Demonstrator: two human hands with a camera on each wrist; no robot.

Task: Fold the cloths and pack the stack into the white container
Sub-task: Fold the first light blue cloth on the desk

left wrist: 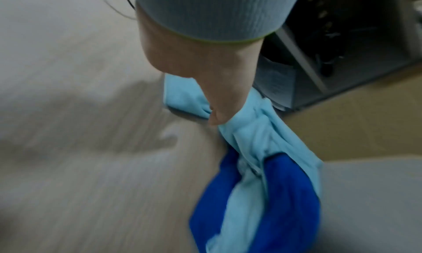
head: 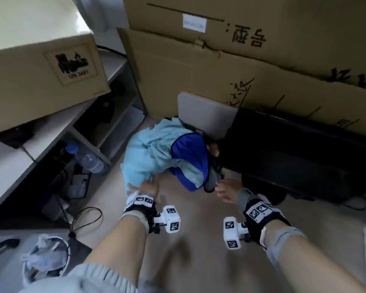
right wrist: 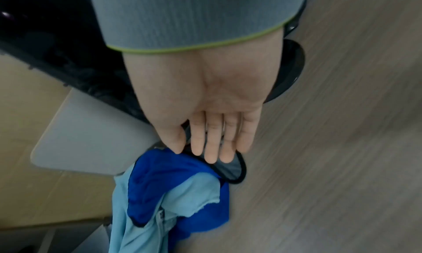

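A crumpled pile of cloths lies on the floor: a light blue cloth (head: 144,153), a dark blue cloth (head: 190,151) and a grey cloth (head: 211,182) with black edging. My left hand (head: 143,187) grips a bunched corner of the light blue cloth (left wrist: 251,134), which trails into the dark blue cloth (left wrist: 292,193). My right hand (head: 224,190) is open with straight fingers (right wrist: 210,145), their tips at the edge of the grey cloth (right wrist: 228,168). A pale, flat, round-cornered panel (head: 205,115) stands right behind the pile; whether it is the white container I cannot tell.
Large cardboard boxes (head: 220,70) wall the back. A black bulky object (head: 294,149) sits right of the pile. On the left stand a low shelf (head: 106,132), a water bottle (head: 89,159), cables, and a bin (head: 44,259) of crumpled paper. The image is motion-blurred.
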